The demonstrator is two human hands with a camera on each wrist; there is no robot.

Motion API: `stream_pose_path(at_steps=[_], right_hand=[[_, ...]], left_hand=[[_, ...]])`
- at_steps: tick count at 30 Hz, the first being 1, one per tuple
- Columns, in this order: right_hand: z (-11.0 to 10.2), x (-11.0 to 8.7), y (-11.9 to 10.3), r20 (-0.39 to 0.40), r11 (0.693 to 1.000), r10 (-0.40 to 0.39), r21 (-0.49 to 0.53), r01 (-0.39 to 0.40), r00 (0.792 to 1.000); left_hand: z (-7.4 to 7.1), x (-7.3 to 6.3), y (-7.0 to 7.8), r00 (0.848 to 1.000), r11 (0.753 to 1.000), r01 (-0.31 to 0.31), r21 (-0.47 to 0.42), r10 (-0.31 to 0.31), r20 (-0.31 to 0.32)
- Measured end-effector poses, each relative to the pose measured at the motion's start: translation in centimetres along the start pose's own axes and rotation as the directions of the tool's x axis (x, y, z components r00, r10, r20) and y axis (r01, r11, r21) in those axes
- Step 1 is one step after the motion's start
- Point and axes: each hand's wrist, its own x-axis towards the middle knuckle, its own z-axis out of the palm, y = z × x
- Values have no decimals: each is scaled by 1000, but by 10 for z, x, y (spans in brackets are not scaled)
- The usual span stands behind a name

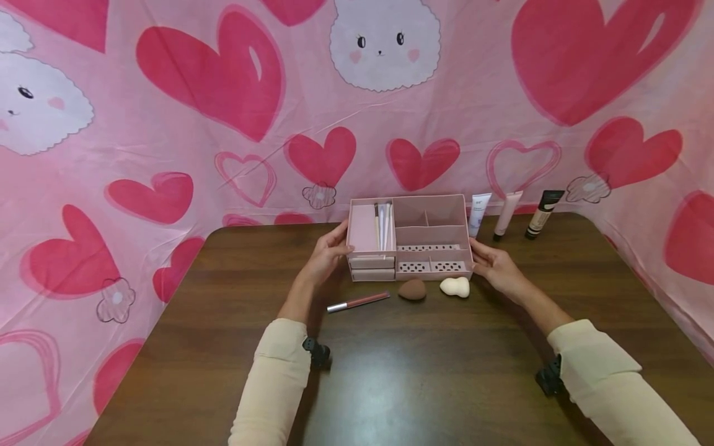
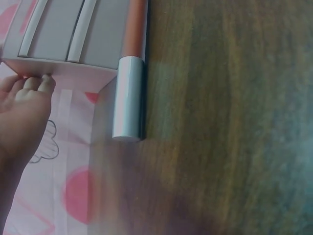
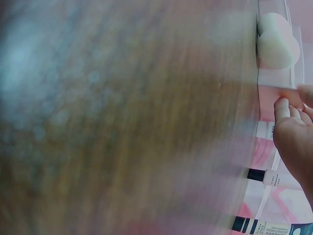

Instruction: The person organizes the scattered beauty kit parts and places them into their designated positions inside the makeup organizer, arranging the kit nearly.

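A pink makeup organizer [image 1: 365, 226] stands at the back of the table, with two drawers at its lower left and open compartments on the right. Several slim makeup brushes [image 1: 382, 226] lie in its upper left part. My left hand [image 1: 328, 251] grips its left side, thumb near the front top edge. On the opposite side, my right hand [image 1: 496, 266] holds the right wall, with the thumb by the front corner. In front lie a lip gloss tube [image 2: 129, 98] with a silver cap, a brown makeup sponge [image 1: 413, 290] and a cream makeup sponge [image 3: 277, 41].
Right of the organizer stand a white tube [image 1: 478, 214], a pink tube [image 1: 507, 214] with a black cap, and a black and beige tube [image 1: 543, 214]. A pink heart-print cloth [image 1: 251, 179] hangs behind the dark wooden table [image 1: 390, 384].
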Motion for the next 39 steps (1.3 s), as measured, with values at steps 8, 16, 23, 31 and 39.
stream_pose_path(at_steps=[8, 16, 23, 31, 39], right_hand=[[0, 1, 0, 6, 1000, -6, 3, 6, 1000], [1, -1, -2, 1, 1000, -1, -8, 1, 1000], [1, -3, -4, -45, 1000, -11, -5, 11, 999], [5, -7, -8, -187, 963, -184, -234, 138, 965], [28, -8, -19, -174, 830, -486, -399, 390, 857]], left_hand=[[1, 0, 0, 1000, 1000, -24, -11, 23, -5], [3, -2, 2, 1000, 999, -6, -40, 6, 3], [4, -2, 3, 1000, 999, 4, -50, -4, -2], [1, -2, 0, 1000, 997, -1, -74, 0, -19], [5, -2, 3, 1000, 996, -10, -87, 9, -14]])
